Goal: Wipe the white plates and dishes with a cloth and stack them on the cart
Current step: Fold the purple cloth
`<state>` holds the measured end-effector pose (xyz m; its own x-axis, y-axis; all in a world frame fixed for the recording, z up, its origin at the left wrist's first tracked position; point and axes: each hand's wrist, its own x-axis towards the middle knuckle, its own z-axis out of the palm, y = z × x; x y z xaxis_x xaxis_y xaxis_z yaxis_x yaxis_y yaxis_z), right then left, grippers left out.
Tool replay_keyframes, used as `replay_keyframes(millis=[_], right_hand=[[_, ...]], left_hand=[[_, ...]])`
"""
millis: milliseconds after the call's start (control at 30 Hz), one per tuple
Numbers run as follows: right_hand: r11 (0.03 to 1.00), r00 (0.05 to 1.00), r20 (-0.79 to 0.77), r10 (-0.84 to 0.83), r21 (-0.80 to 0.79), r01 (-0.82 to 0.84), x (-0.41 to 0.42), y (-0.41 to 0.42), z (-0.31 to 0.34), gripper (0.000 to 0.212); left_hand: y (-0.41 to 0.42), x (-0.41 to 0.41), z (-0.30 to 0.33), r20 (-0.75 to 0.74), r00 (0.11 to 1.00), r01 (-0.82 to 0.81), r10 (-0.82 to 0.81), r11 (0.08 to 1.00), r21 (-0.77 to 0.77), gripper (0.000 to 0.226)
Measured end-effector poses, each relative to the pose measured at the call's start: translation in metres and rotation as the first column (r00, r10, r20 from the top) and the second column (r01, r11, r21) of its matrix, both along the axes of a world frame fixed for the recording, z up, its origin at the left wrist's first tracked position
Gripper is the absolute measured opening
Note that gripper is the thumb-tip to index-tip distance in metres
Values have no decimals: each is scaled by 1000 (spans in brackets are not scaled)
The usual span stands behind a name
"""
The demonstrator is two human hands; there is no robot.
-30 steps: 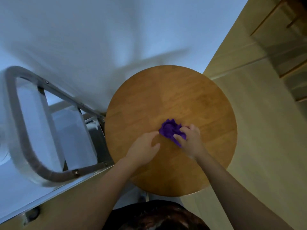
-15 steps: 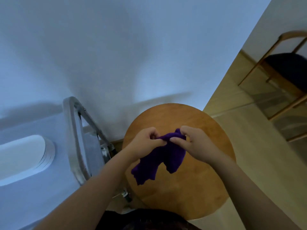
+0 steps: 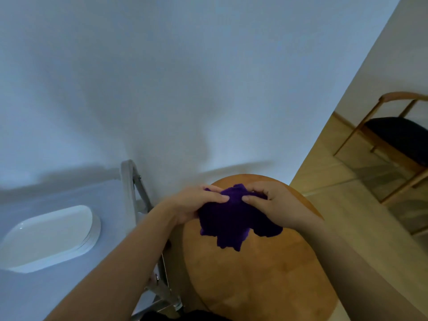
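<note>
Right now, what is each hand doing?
Left hand: pinching the cloth.
Right hand: pinching the cloth too.

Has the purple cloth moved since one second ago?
Yes. The purple cloth went up off the round wooden table; left hand and right hand now hold it above.

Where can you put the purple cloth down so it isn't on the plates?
Both hands, left hand and right hand, hold the purple cloth above the round wooden table. Its top shows bare wood below the cloth, toward the person. The cart has bare surface around the stack of white plates, nearer its metal handle.
</note>
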<state>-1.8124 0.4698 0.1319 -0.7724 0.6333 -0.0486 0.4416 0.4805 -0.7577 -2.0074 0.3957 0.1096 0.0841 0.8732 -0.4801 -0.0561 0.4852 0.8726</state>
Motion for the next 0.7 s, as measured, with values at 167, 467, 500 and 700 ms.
replay_keyframes(millis=[167, 467, 500, 700], right_hand=[[994, 994, 8, -109, -3, 109, 3, 5, 1, 10], [999, 1000, -24, 9, 37, -8, -8, 3, 4, 26], [999, 1000, -15, -24, 31, 25, -8, 6, 3, 16], [936, 962, 203, -182, 336, 106, -7, 13, 6, 39]], left_hand=[[7, 2, 15, -153, 988, 46, -14, 978, 205, 19], [20, 3, 50, -419, 900, 248, -120, 932, 266, 29], [22, 0, 52, -467, 881, 232, -77, 931, 283, 29], [25, -9, 55, -519, 851, 131, 79, 926, 355, 28]])
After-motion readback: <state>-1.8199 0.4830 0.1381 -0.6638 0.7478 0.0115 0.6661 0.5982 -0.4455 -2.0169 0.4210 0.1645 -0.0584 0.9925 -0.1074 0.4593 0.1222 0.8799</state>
